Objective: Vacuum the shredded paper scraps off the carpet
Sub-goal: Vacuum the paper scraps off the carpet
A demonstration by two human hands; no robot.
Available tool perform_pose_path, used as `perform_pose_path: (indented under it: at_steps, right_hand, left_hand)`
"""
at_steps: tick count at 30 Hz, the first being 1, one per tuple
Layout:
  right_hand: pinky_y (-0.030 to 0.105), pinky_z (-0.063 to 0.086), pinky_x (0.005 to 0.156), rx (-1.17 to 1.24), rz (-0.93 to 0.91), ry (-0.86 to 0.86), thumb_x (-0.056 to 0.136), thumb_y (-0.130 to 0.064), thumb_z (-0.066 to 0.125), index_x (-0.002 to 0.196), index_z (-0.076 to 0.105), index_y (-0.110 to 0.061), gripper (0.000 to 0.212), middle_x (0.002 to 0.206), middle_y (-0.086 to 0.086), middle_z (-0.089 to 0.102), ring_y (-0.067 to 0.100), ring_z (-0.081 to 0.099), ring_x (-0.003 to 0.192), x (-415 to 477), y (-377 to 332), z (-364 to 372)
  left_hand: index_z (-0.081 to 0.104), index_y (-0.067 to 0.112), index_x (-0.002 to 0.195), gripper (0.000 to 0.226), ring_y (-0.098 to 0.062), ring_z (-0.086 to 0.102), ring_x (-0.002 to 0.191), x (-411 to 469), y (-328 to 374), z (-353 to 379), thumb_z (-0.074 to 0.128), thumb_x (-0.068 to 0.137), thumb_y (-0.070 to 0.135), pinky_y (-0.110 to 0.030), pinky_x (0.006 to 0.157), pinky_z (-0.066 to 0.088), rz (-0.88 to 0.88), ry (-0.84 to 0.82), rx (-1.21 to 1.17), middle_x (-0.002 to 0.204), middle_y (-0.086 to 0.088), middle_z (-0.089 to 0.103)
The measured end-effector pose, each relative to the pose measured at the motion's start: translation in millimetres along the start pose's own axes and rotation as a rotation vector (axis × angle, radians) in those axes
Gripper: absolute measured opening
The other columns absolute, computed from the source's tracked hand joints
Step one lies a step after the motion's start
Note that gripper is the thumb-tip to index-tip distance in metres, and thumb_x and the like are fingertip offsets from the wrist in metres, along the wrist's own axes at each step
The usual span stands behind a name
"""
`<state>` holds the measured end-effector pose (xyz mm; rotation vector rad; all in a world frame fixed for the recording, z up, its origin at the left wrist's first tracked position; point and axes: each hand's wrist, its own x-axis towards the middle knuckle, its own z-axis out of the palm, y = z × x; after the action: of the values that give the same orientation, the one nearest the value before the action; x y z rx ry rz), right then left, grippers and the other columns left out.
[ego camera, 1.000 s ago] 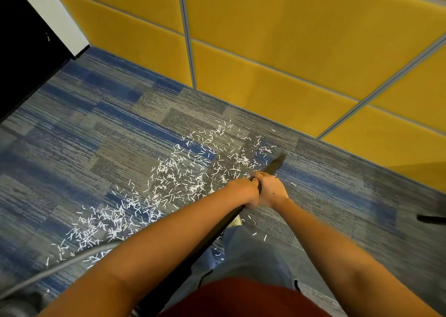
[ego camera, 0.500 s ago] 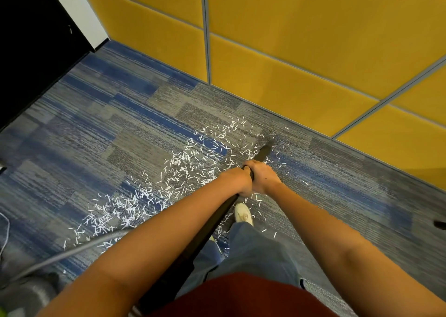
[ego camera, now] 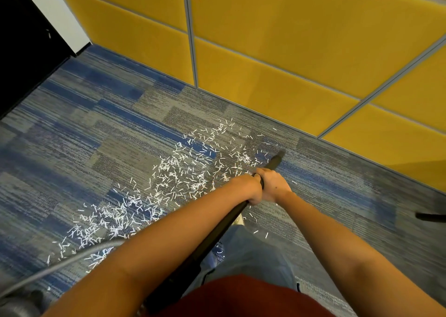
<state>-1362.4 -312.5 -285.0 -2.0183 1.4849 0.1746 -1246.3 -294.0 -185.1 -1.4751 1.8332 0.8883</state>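
I am gripping the black vacuum tube [ego camera: 217, 234] with both hands. My left hand [ego camera: 251, 188] is curling its fingers round the tube, and my right hand [ego camera: 275, 184] is wrapping round it just ahead, the two hands touching each other. The tube is running up from under my left forearm, passing over my jeans [ego camera: 253, 251], and pointing toward the far edge of the carpet [ego camera: 72, 128], where the yellow wall panels [ego camera: 289, 39] are standing. Its tip [ego camera: 277, 159] is blurred and sitting low over the carpet; I cannot tell whether it is touching the pile.

The white paper scraps [ego camera: 173, 179] are lying scattered in a long band across the blue and grey carpet, starting near the far edge beside the tip and trailing down to the left of my arms toward the near left corner. A few loose scraps are lying beside my leg on the right. A grey hose [ego camera: 60, 266] is crossing the near left part of the carpet, lying over some of the scraps. A dark object [ego camera: 432, 217] is poking in at the right edge.
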Motion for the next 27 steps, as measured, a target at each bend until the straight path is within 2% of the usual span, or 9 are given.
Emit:
perform_pose_path:
  at_steps: [4,7,11,13,15,17,22,25,27]
  right_hand:
    - [0.043,0.049,0.087,0.046,-0.010,0.018,0.075,-0.015,0.065,0.113,0.059,-0.015,0.038,0.110,0.007,0.060,0.030,0.060,0.098,-3.1,14.3,0.2]
    - [0.043,0.049,0.086,0.062,-0.007,0.023,0.075,-0.011,0.064,0.106,0.059,-0.013,0.031,0.105,0.008,0.061,0.028,0.060,0.094,2.3,15.7,-1.1]
    - [0.043,0.050,0.086,0.075,-0.017,0.004,0.076,-0.012,0.064,0.104,0.060,-0.012,0.029,0.103,0.008,0.061,0.028,0.060,0.093,14.5,11.3,-3.5]
    - [0.043,0.050,0.087,0.076,-0.020,-0.005,0.076,-0.011,0.063,0.109,0.060,-0.013,0.033,0.106,0.009,0.061,0.029,0.060,0.095,21.0,8.7,-4.6]
    - [0.045,0.049,0.088,0.081,-0.031,-0.016,0.076,-0.010,0.063,0.111,0.059,-0.013,0.035,0.107,0.009,0.060,0.030,0.059,0.097,28.2,6.6,-6.0]
    - [0.045,0.048,0.090,0.075,-0.065,-0.033,0.076,-0.009,0.065,0.115,0.058,-0.013,0.040,0.111,0.010,0.060,0.029,0.058,0.101,36.9,2.8,-8.6]
    - [0.043,0.048,0.089,0.054,-0.128,-0.063,0.076,-0.007,0.064,0.109,0.059,-0.011,0.033,0.109,0.011,0.060,0.030,0.058,0.099,57.9,-14.7,-15.5]
    - [0.043,0.048,0.089,0.058,-0.174,-0.073,0.077,-0.007,0.065,0.107,0.058,-0.011,0.031,0.107,0.010,0.060,0.028,0.058,0.097,69.5,-27.9,-18.7]
    - [0.042,0.048,0.090,0.061,-0.199,-0.077,0.076,-0.006,0.066,0.106,0.059,-0.011,0.031,0.106,0.009,0.061,0.027,0.058,0.096,77.0,-35.4,-20.5]
  left_hand:
    - [0.003,0.011,0.150,0.076,-0.030,0.053,0.115,7.5,11.0,-1.4,0.052,0.092,0.012,-0.041,0.095,0.044,0.026,-0.013,0.013,0.124,-0.013,0.049]
    - [0.010,0.010,0.148,0.071,-0.026,0.057,0.108,9.7,10.6,-6.6,0.052,0.092,0.012,-0.032,0.078,0.046,0.021,0.011,-0.001,0.104,-0.009,0.051]
    - [0.024,0.010,0.142,0.065,-0.023,0.055,0.089,13.9,-0.1,-14.6,0.058,0.087,0.013,-0.029,0.073,0.046,-0.008,0.003,-0.033,0.080,-0.004,0.043]
    - [0.021,0.010,0.144,0.068,-0.024,0.057,0.093,16.1,-4.2,-15.4,0.059,0.087,0.014,-0.029,0.073,0.045,-0.024,0.008,-0.037,0.087,-0.005,0.048]
    - [0.009,0.011,0.149,0.076,-0.026,0.058,0.103,18.9,-6.5,-15.0,0.056,0.089,0.012,-0.030,0.076,0.046,-0.036,0.012,-0.045,0.101,-0.009,0.051]
    - [0.002,0.012,0.150,0.079,-0.027,0.057,0.106,21.4,-9.8,-16.1,0.054,0.091,0.012,-0.032,0.079,0.047,-0.051,0.021,-0.069,0.097,-0.010,0.047]
    - [0.012,0.014,0.148,0.071,-0.024,0.055,0.088,23.0,-30.3,-25.6,0.054,0.091,0.014,-0.031,0.073,0.046,-0.122,0.027,-0.145,0.080,-0.005,0.044]
    - [0.014,0.014,0.147,0.072,-0.025,0.059,0.097,22.4,-42.4,-29.4,0.057,0.089,0.016,-0.033,0.077,0.049,-0.160,0.024,-0.161,0.090,-0.006,0.050]
    - [0.012,0.013,0.148,0.072,-0.025,0.058,0.103,21.5,-48.0,-32.7,0.056,0.090,0.018,-0.032,0.080,0.049,-0.178,0.036,-0.165,0.106,-0.009,0.053]
